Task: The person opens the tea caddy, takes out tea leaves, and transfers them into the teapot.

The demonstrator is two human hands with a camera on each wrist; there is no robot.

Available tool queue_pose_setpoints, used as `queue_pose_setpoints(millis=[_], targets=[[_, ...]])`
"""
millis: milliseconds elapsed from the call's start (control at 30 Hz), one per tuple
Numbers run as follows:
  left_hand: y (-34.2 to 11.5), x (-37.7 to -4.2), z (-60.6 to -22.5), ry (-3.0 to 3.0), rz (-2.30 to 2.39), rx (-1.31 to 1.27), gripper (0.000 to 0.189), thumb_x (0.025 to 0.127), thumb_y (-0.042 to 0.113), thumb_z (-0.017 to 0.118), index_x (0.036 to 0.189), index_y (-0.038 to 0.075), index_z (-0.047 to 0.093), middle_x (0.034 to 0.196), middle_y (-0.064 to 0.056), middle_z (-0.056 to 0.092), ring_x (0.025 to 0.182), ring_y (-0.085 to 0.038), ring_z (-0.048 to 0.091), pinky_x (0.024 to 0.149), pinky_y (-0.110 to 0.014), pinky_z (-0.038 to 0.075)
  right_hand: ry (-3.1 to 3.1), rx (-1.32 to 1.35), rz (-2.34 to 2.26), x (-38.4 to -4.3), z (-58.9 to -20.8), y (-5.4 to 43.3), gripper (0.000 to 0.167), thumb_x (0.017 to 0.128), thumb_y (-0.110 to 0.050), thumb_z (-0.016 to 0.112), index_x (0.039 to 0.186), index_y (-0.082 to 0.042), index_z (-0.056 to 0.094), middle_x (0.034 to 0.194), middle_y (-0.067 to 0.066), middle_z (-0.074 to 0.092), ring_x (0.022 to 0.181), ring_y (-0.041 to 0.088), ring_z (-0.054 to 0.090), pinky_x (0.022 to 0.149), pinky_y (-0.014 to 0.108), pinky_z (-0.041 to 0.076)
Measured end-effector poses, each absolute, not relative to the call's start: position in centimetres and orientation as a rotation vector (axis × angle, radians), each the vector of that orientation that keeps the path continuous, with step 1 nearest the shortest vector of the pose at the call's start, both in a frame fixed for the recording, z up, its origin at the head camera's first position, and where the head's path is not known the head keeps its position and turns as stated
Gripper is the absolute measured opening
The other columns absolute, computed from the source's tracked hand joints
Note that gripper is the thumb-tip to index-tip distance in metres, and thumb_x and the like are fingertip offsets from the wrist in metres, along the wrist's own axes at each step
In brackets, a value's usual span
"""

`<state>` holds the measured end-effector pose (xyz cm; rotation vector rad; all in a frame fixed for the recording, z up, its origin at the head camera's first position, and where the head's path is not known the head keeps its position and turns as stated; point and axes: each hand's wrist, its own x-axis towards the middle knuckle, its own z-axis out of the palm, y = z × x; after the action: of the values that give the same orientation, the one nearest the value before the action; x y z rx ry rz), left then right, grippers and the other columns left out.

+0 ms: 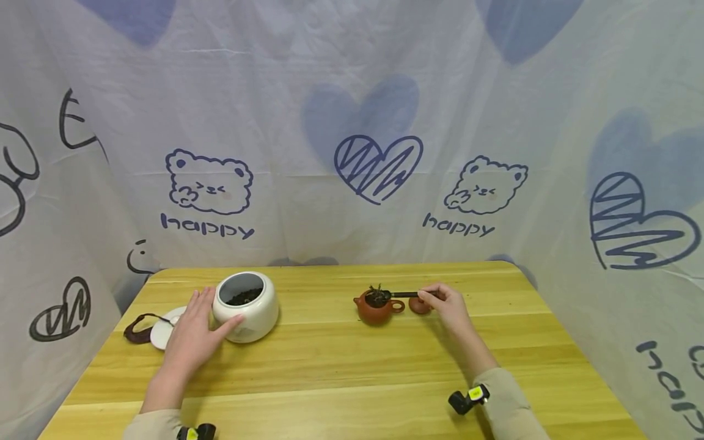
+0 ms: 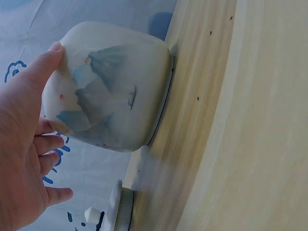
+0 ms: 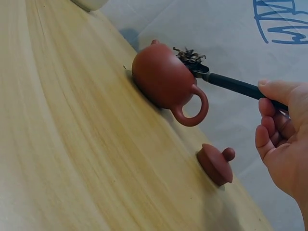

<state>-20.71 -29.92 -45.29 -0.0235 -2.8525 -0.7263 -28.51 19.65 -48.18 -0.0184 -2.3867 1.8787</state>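
In the head view my left hand (image 1: 194, 335) rests against the near left side of a white ceramic jar (image 1: 258, 318), its fingers extended and thumb spread. Dark tea leaves (image 1: 245, 297) lie inside the jar. The left wrist view shows the thumb touching the jar (image 2: 110, 86) near its rim. My right hand (image 1: 448, 308) pinches the black handle of a tea scoop (image 3: 236, 85) between thumb and fingers. The scoop's end, heaped with dried tea leaves (image 3: 190, 56), is at the mouth of a small reddish-brown clay teapot (image 3: 161, 74). The teapot's lid (image 3: 216, 164) sits on the table beside its handle.
On the left, a white jar lid (image 1: 161, 334) with a knob and a dark cord lies on the wooden table (image 1: 324, 373). A dark brown object (image 1: 137, 333) is next to it. Small tea bits dot the wood. A printed cloth (image 1: 291, 201) hangs behind.
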Motion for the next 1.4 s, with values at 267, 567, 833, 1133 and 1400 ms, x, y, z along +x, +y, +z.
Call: queue_pose_setpoints(millis=[267,567,833,1133,1400], targets=[[-29.9,-20.8,-45.1,-2.857,-0.732,-0.023,0.102,0.088,0.067,0.053,0.155,0.001,0.014,0.159,-0.028,0.017,0.148,-0.048,0.013,0.112,-0.072,0.017,-2.527,0.200,1.563,-28.1,-47.1,19.1,0.025,0.088,-0.024,0.073,0.105,-0.005,0.071,0.096,0.010,0.069,0.080,0.005,0.059,0.071,0.021,0.054],[-29.8,-20.7,-45.1,-2.866,-0.746,-0.020,0.103,0.088,0.068,0.053,0.156,0.001,0.013,0.159,-0.028,0.016,0.148,-0.048,0.013,0.113,-0.072,0.017,-2.398,0.623,1.044,-27.1,-45.9,17.4,0.011,0.081,-0.008,0.078,0.090,-0.008,0.073,0.081,0.005,0.066,0.072,0.008,0.052,0.058,0.020,0.048],[-29.8,-20.6,-45.0,-2.876,-0.756,-0.014,0.103,0.088,0.068,0.052,0.156,0.003,0.011,0.160,-0.027,0.014,0.148,-0.047,0.010,0.113,-0.072,0.016,-2.277,0.653,0.955,-26.7,-45.2,16.9,0.012,0.080,-0.006,0.079,0.089,-0.008,0.072,0.079,0.002,0.063,0.072,0.009,0.050,0.056,0.020,0.046],[-29.9,-20.6,-45.1,-2.889,-0.754,-0.011,0.104,0.088,0.069,0.052,0.156,0.002,0.011,0.160,-0.027,0.014,0.148,-0.048,0.011,0.113,-0.072,0.016,-2.304,0.494,1.066,-26.5,-45.6,17.7,0.012,0.082,-0.010,0.078,0.092,-0.006,0.073,0.088,0.007,0.069,0.071,0.010,0.056,0.059,0.026,0.052],[-29.9,-20.7,-44.9,-2.883,-0.759,-0.013,0.104,0.088,0.069,0.051,0.156,0.003,0.010,0.161,-0.026,0.013,0.149,-0.047,0.009,0.114,-0.071,0.015,-2.312,0.338,1.164,-26.9,-45.8,18.5,0.013,0.084,-0.013,0.076,0.093,-0.003,0.072,0.084,0.008,0.071,0.067,0.005,0.055,0.058,0.018,0.048]])
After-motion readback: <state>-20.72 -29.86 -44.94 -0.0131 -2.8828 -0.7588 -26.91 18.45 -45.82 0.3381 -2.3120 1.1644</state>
